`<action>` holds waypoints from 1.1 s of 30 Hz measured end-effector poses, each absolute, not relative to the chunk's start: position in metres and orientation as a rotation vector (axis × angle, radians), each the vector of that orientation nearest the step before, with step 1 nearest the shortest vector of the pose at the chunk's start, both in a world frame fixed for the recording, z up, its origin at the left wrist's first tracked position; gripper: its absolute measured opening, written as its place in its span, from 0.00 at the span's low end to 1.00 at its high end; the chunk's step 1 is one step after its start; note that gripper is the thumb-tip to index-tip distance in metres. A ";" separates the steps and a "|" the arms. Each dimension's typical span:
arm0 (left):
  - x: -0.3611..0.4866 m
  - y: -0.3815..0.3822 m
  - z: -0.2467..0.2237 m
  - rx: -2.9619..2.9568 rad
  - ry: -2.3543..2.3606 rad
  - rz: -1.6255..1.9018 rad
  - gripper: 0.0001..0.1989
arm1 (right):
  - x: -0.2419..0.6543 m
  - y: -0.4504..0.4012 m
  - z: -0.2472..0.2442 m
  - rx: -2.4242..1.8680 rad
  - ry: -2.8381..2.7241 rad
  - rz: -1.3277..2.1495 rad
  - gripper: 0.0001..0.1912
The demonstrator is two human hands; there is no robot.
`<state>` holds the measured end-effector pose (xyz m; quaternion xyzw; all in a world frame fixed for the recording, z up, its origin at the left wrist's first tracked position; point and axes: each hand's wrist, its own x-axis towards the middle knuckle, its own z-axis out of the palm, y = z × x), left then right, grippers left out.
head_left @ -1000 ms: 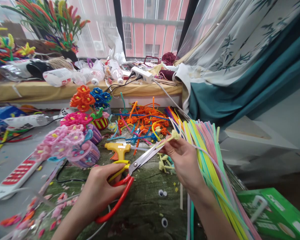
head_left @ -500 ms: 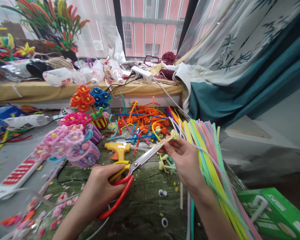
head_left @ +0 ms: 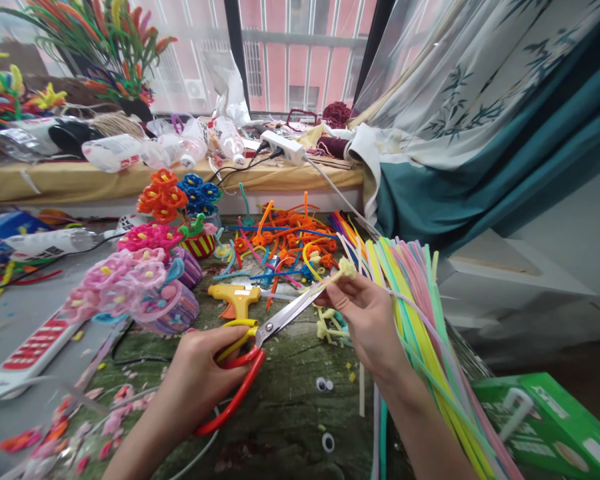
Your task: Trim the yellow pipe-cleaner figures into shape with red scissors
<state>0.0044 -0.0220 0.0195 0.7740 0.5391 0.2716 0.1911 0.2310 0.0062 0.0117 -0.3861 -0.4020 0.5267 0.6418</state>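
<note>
My left hand (head_left: 207,373) is closed around the handles of a pair of scissors (head_left: 267,327) with red and yellow grips. The blades point up and right, close together, their tips reaching my right hand. Between thumb and fingers, my right hand (head_left: 365,310) pinches a pale yellow pipe-cleaner flower (head_left: 347,269), its stem running left beside the blade tips. Whether the blades touch the stem I cannot tell. More pale yellow pipe-cleaner pieces (head_left: 326,328) lie under my right hand. A yellow glue gun (head_left: 236,298) lies just beyond the scissors.
Bundled pastel pipe cleaners (head_left: 420,320) stretch along my right forearm beside a green box (head_left: 545,427). Orange pipe-cleaner pieces (head_left: 290,233) lie at the back. Pink pipe-cleaner flowers (head_left: 145,277) in pots stand left. Googly eyes (head_left: 328,442) and a white power strip (head_left: 30,353) lie nearer.
The whole view has shifted very slightly. Both hands, the scissors and the pale yellow flower keep nearly the same pose.
</note>
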 end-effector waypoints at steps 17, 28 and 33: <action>0.006 -0.022 0.020 2.153 1.522 0.828 0.08 | 0.227 0.005 0.016 -0.869 -0.782 1.256 0.11; 0.008 -0.021 0.019 2.179 1.545 0.785 0.09 | 0.225 0.005 0.017 -0.886 -0.872 1.222 0.07; 0.009 -0.021 0.017 2.153 1.566 0.774 0.11 | 0.224 0.005 0.016 -0.878 -0.893 1.216 0.05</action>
